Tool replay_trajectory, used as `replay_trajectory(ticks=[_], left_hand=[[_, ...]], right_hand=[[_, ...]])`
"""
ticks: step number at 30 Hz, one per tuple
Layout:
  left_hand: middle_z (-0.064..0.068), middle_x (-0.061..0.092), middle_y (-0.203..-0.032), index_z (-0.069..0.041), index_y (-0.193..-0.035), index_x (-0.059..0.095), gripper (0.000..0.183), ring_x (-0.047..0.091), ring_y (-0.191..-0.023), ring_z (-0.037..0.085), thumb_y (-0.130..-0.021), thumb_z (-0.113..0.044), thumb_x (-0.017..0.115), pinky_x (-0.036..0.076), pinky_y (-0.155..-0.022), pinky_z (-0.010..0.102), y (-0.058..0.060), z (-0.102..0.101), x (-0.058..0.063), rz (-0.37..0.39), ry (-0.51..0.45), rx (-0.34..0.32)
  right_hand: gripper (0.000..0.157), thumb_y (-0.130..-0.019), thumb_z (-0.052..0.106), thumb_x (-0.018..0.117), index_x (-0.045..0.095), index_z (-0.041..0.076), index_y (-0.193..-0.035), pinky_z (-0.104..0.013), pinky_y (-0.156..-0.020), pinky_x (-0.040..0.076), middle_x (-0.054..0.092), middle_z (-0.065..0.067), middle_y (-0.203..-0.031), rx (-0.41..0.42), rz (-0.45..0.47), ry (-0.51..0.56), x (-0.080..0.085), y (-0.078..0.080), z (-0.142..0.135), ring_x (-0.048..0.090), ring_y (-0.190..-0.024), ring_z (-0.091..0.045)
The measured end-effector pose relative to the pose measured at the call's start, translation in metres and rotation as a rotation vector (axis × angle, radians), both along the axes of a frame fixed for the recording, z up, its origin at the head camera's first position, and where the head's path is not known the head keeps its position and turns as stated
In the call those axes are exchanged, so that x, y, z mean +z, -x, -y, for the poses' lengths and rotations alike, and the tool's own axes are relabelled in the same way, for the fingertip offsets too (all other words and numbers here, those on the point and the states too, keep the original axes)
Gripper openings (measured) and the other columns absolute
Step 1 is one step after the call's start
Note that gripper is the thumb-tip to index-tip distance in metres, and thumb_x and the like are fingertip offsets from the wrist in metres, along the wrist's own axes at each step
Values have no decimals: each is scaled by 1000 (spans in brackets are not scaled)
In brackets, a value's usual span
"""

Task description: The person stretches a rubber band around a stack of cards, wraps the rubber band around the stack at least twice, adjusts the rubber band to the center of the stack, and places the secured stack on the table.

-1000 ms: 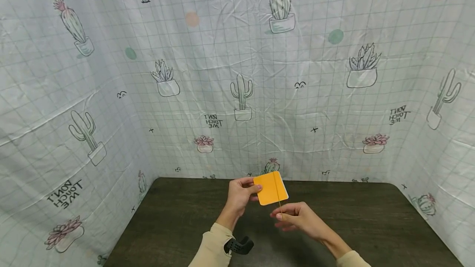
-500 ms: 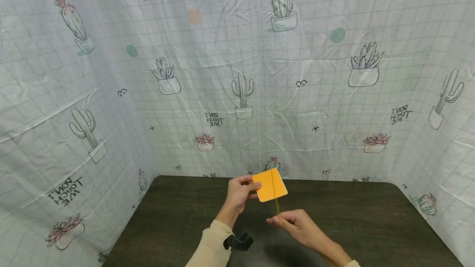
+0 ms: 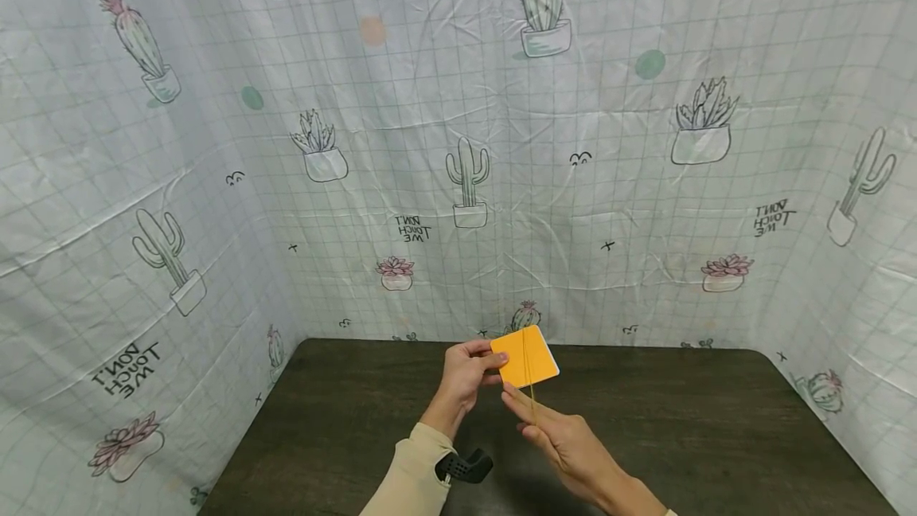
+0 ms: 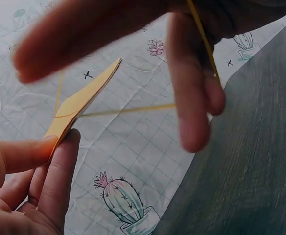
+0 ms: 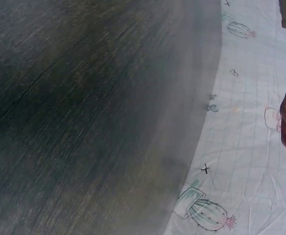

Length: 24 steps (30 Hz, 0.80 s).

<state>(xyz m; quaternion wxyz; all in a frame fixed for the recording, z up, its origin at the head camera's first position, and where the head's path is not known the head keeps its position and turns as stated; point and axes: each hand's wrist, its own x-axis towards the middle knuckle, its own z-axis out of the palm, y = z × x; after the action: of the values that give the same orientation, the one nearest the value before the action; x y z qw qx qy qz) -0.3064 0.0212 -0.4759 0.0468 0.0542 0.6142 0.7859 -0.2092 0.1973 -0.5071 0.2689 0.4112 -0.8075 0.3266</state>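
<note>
Your left hand (image 3: 462, 377) pinches the light-looking pad (image 3: 512, 360) by its edge, hold there; your right hand (image 3: 573, 444), fingers straight, carries the springy-looking band (image 4: 138, 108)

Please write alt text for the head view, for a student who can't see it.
A person's left hand holds a flat orange pad, crossed by a thin yellow band that runs down to the right hand. Both hands are above a dark table, in front of a pale cactus-print sheet.
</note>
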Motion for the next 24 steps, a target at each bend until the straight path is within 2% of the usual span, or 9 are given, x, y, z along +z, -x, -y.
replay_trajectory(ticks=[2, 5, 8, 12, 14, 15, 19, 21, 24], left_hand=[[8, 65, -80, 10, -107, 73, 25, 74, -75, 24, -83, 6, 78, 61, -62, 33, 0, -1, -1, 7, -1, 4], [8, 66, -80, 10, -107, 73, 25, 73, -74, 23, -83, 6, 78, 61, -61, 33, -1, -2, -1, 15, -2, 15], [8, 67, -82, 10, -108, 73, 25, 74, -75, 24, -83, 5, 78, 61, -62, 34, -2, -4, -1, 10, 1, 31], [9, 68, -83, 11, -108, 72, 25, 74, -78, 28, -84, 5, 77, 61, -62, 34, -4, -5, 0, 2, -24, 46], [11, 68, -83, 12, -108, 72, 25, 74, -78, 29, -84, 5, 77, 61, -62, 34, -5, -6, 1, 5, -53, 48], [11, 68, -83, 12, -107, 72, 25, 74, -78, 29, -84, 6, 77, 61, -62, 34, -5, -7, 0, 1, -67, 52], [14, 67, -84, 13, -106, 71, 23, 74, -76, 29, -83, 10, 75, 61, -62, 34, -6, -10, 0, -26, -123, 85], [14, 66, -84, 12, -105, 72, 22, 74, -76, 29, -83, 10, 75, 61, -62, 35, -6, -12, 1, -45, -140, 114], [14, 64, -85, 11, -103, 72, 21, 74, -76, 29, -82, 10, 76, 61, -62, 35, -8, -14, 3, -71, -150, 160]], right_hand=[[50, -102, 8, 56, 45, 5, -151, -18, -88, 53, 45, -10, -154, -13, -14, -23, 0, -1, 1, 65, -115, -15], [54, -104, 10, 54, 37, 3, -155, -17, -83, 54, 36, -10, -160, -42, 3, -32, -1, -3, 2, 69, -102, -11], [60, -104, 9, 53, 27, -2, -157, -20, -78, 56, 28, -15, -162, -66, 27, 4, -3, -5, 2, 72, -95, -16], [65, -105, 9, 51, 16, -3, -158, -27, -74, 59, 31, -23, -158, -113, 70, 112, -2, -7, 7, 72, -96, -19], [66, -106, 11, 50, 12, -1, -159, -28, -71, 59, 43, -22, -151, -142, 98, 186, -1, -8, 10, 72, -95, -18], [66, -107, 11, 48, 10, 0, -160, -29, -70, 60, 42, -23, -152, -150, 107, 222, -1, -8, 12, 72, -95, -18], [67, -109, 7, 40, -1, 5, -161, -31, -68, 59, 24, -19, -163, -153, 171, 388, 1, -8, 20, 72, -93, -20], [67, -109, 3, 35, -7, 10, -161, -33, -69, 60, 2, -16, -167, -135, 214, 466, 2, -8, 23, 72, -92, -23], [66, -109, 0, 28, -10, 17, -161, -36, -71, 60, -7, -11, -168, -114, 265, 557, 3, -7, 26, 72, -90, -27]])
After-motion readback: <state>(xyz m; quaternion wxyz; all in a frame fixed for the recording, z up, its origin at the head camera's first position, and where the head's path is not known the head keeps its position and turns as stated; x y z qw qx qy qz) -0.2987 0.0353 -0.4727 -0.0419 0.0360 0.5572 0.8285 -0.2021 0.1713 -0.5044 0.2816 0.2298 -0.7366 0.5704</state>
